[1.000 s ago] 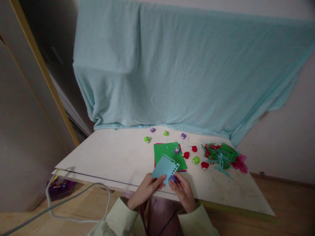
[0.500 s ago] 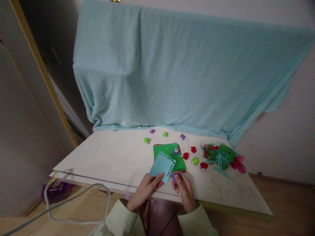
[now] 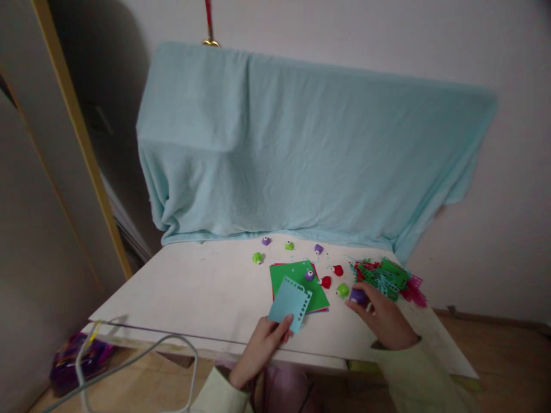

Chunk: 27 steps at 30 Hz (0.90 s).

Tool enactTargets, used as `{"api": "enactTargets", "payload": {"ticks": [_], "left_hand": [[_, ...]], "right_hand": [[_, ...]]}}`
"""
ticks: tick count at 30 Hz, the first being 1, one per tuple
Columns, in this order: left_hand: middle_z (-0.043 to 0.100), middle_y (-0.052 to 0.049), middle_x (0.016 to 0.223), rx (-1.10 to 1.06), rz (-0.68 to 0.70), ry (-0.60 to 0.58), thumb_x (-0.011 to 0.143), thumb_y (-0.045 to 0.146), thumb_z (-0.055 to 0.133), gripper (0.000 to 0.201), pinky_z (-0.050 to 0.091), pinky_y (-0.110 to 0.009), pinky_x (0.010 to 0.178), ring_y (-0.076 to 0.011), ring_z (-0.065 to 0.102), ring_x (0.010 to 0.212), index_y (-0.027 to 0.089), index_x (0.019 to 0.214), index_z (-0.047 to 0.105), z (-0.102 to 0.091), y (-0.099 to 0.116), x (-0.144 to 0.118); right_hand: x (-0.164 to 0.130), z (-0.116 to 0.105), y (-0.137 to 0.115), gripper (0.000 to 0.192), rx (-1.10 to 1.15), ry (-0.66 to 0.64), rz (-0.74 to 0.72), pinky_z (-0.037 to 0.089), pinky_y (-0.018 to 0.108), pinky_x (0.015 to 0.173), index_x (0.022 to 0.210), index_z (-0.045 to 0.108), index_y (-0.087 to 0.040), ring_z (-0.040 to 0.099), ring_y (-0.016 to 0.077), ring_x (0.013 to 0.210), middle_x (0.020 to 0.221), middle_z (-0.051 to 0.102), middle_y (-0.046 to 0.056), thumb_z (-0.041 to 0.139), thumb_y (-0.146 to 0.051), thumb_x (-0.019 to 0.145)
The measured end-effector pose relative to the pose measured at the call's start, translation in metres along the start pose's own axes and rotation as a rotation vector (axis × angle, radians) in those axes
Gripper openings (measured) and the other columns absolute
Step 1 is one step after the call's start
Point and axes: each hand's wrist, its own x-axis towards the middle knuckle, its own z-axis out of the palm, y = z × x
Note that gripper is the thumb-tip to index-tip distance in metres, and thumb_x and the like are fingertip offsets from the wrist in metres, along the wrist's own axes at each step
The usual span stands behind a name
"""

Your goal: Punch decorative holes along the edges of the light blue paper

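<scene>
1. The left hand (image 3: 263,348) sits at the near edge of the white table (image 3: 193,287), thumb and fingers pinching the near corner of a light blue paper sheet (image 3: 290,302); the sheet's far and right edges carry a row of punched holes.
2. The blue sheet overlaps the near left corner of a green sheet (image 3: 297,276), which lies flat on a red sheet whose edge just shows beneath it.
3. The right hand (image 3: 383,318) is out to the right, well apart from the left hand, fingers curled around a purple punch (image 3: 357,296) that sits on the table surface.
4. Just left of that punch lies a green punch (image 3: 342,290); a red punch (image 3: 326,281) lies beside the green sheet's right edge, and a small purple punch (image 3: 309,275) rests on the sheet.
5. Just beyond the right hand is a pile of punched scraps (image 3: 387,278) in green, red and pink, close to the table's right edge.
6. The table's left half is bare wood, with wide room to move.
7. A light blue cloth (image 3: 301,149) hangs along the far edge.
</scene>
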Motion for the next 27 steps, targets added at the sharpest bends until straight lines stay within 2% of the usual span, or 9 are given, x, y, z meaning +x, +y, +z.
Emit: {"api": "enactTargets", "payload": {"ticks": [2, 4, 9, 14, 18, 23, 27], "left_hand": [[0.047, 0.001, 0.053, -0.010, 0.014, -0.004, 0.087, 0.052, 0.040, 0.051, 0.029, -0.021, 0.053, -0.0113, 0.043, 0.054, 0.012, 0.056, 0.053, 0.000, 0.001, 0.000], [0.047, 0.001, 0.053, -0.020, 0.028, -0.007, 0.087, 0.051, 0.040, 0.051, 0.029, -0.021, 0.052, -0.0112, 0.043, 0.054, 0.012, 0.057, 0.053, 0.000, 0.003, -0.001], [0.046, 0.001, 0.053, -0.036, 0.044, -0.015, 0.087, 0.052, 0.039, 0.052, 0.029, -0.022, 0.052, -0.0113, 0.043, 0.053, 0.013, 0.056, 0.052, 0.000, 0.005, -0.002], [0.046, 0.002, 0.052, -0.033, 0.054, -0.011, 0.086, 0.054, 0.040, 0.052, 0.030, -0.022, 0.052, -0.0113, 0.043, 0.053, 0.014, 0.055, 0.051, -0.001, 0.004, -0.002], [0.047, 0.002, 0.053, -0.034, 0.051, -0.001, 0.085, 0.056, 0.039, 0.054, 0.030, -0.022, 0.053, -0.0116, 0.043, 0.053, 0.014, 0.056, 0.052, -0.002, 0.005, -0.003], [0.045, 0.003, 0.051, -0.018, 0.031, 0.011, 0.085, 0.057, 0.040, 0.054, 0.028, -0.022, 0.050, -0.0108, 0.040, 0.051, 0.013, 0.057, 0.054, -0.001, 0.003, -0.002], [0.045, 0.002, 0.051, -0.017, 0.055, 0.011, 0.085, 0.055, 0.040, 0.053, 0.028, -0.022, 0.051, -0.0109, 0.041, 0.051, 0.013, 0.056, 0.053, -0.001, 0.002, -0.002]], "right_hand": [[0.019, -0.006, 0.023, 0.031, -0.063, -0.108, -0.066, 0.047, 0.031, 0.068, 0.100, 0.058, -0.022, 0.059, 0.0202, 0.076, 0.096, 0.063, 0.007, 0.056, -0.043, 0.078], [0.036, -0.006, 0.041, 0.031, -0.095, -0.175, -0.062, 0.047, 0.031, 0.068, 0.098, 0.060, -0.021, 0.059, 0.0200, 0.073, 0.092, 0.064, 0.006, 0.055, -0.044, 0.078], [0.067, 0.011, 0.065, 0.032, -0.124, -0.139, -0.045, 0.046, 0.032, 0.068, 0.095, 0.064, -0.020, 0.060, 0.0213, 0.073, 0.088, 0.066, 0.008, 0.055, -0.044, 0.077], [0.081, 0.038, 0.075, 0.030, -0.124, -0.113, -0.022, 0.045, 0.031, 0.068, 0.086, 0.065, -0.021, 0.060, 0.0207, 0.070, 0.082, 0.067, 0.006, 0.051, -0.046, 0.079], [0.083, 0.055, 0.077, 0.026, -0.117, -0.109, -0.032, 0.044, 0.029, 0.064, 0.086, 0.059, -0.021, 0.060, 0.0184, 0.065, 0.077, 0.065, 0.003, 0.049, -0.044, 0.081], [0.084, 0.061, 0.077, 0.023, -0.140, -0.098, -0.048, 0.042, 0.028, 0.060, 0.081, 0.052, -0.021, 0.057, 0.0176, 0.063, 0.069, 0.060, 0.001, 0.048, -0.044, 0.083], [0.084, 0.061, 0.080, 0.024, -0.161, -0.116, -0.071, 0.042, 0.029, 0.066, 0.080, 0.053, -0.021, 0.057, 0.0185, 0.071, 0.075, 0.060, 0.003, 0.047, -0.044, 0.084]]}}
